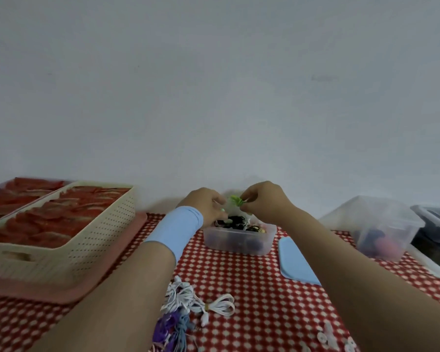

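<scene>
Thumb and fingers of your right hand pinch a small green bundle (cord or hair tie, too blurred to tell), held up just above the clear tub. Your left hand, blue wristband behind it, curls its fingers toward the same bundle; whether they grip it cannot be told. Both forearms reach forward, wrists raised. White cables lie on the checked cloth, a blue lid right of the tub.
</scene>
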The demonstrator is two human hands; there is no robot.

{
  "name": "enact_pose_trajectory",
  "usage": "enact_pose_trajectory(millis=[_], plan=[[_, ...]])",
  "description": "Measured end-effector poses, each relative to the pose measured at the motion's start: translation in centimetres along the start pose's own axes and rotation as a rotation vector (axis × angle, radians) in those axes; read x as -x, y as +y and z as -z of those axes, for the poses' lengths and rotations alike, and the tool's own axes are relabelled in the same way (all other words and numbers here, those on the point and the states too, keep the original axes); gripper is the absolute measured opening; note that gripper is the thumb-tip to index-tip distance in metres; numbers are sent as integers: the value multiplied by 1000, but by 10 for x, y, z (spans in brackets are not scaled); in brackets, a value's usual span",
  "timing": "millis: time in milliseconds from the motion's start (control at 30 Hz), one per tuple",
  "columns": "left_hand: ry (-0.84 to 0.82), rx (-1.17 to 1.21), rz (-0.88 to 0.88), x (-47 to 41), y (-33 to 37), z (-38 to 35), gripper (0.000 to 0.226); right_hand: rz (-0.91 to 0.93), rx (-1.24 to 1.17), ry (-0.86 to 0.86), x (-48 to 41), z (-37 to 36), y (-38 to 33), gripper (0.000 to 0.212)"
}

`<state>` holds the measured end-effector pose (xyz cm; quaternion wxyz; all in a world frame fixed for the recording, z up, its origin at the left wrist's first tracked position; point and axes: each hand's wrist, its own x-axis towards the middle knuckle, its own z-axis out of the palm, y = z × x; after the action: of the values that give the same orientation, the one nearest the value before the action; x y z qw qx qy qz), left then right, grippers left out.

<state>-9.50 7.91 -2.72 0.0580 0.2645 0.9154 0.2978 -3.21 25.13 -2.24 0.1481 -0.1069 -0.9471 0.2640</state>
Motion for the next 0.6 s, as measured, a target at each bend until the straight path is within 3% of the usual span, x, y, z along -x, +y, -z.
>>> enact_pose_trajectory(millis=[67, 200, 500, 600], plan=[[6, 17, -15, 1, -7, -1, 49, 32, 19, -26, -2, -13, -2, 23], [129, 0, -46, 4, -20, 5, 39, 70, 93, -147, -3, -30, -11, 32], [77, -81, -59, 51, -21, 20, 16, 144, 112, -80, 37, -5, -38, 28], [-13, -137, -83, 81, -11, 28, 16, 185, 44, -238, 64, -1, -62, 24]])
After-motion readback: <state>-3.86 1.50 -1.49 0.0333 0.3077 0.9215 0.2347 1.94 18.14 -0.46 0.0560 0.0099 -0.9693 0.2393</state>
